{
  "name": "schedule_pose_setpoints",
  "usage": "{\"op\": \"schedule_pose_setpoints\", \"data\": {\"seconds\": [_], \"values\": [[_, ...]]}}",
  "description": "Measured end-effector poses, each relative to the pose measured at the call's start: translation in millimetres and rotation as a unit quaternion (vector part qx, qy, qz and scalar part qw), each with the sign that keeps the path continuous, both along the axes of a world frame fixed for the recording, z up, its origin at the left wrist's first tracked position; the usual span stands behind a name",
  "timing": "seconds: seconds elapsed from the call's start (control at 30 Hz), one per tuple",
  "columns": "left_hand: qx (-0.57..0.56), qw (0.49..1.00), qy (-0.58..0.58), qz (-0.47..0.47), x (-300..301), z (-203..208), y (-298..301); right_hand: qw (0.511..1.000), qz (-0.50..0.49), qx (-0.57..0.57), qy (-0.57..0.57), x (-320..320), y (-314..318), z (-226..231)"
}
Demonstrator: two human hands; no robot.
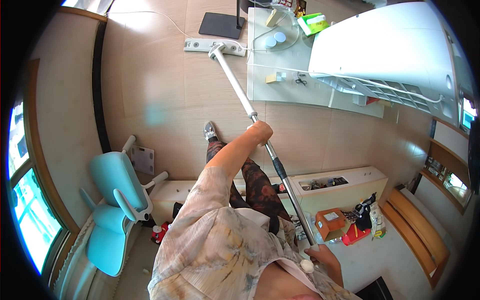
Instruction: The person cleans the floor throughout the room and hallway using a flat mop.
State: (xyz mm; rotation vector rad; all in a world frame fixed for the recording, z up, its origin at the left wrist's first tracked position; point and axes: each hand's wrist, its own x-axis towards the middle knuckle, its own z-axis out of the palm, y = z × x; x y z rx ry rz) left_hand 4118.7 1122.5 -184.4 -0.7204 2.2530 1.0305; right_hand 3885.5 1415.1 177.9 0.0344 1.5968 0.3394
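A flat mop (pixel 234 80) with a white-and-silver pole slants across the view. Its long pale head (pixel 197 45) lies on the tiled floor ahead of me, left of the glass-topped table. My left hand (pixel 261 132) is wrapped round the middle of the pole, with that arm stretched forward. Close to my chest, my right hand (pixel 326 256) grips the pole's upper end, fingers curled round it. One of my feet, in a patterned grey shoe (pixel 210 130), shows below the mop head on the floor.
The glass-topped table (pixel 280 90) stands at the upper right, carrying a large white appliance (pixel 380 45). A black flat base (pixel 221 25) sits beyond the mop head. A turquoise chair (pixel 112 180) and a scale (pixel 143 159) are left. Behind me, a low white cabinet (pixel 360 182) and a cardboard box (pixel 331 223).
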Motion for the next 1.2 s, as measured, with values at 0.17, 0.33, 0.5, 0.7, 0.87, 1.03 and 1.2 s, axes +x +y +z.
{"op": "schedule_pose_setpoints", "data": {"seconds": [0.17,0.33,0.5,0.7,0.87,1.03,1.2], "values": [[0.038,0.998,-0.012,-0.04,-13,43,17,1.0,0.005,0.012,0.008,-30,0,46],[0.072,0.997,0.025,-0.03,-30,45,75,0.995,-0.01,0.094,0.027,-54,15,80],[0.128,0.99,0.058,-0.02,-44,89,129,0.989,0.0,0.146,0.033,-94,28,123],[0.101,0.973,0.17,0.119,-45,92,188,0.98,0.135,0.129,0.07,-121,23,151],[-0.022,0.965,0.149,0.213,25,78,149,0.964,0.248,0.087,0.051,-110,-11,86],[-0.084,0.964,0.023,0.25,183,9,84,0.938,0.301,-0.157,-0.074,5,-103,-30],[-0.15,0.912,-0.144,0.353,368,-50,44,0.9,0.368,-0.185,-0.142,159,-178,-138]]}}
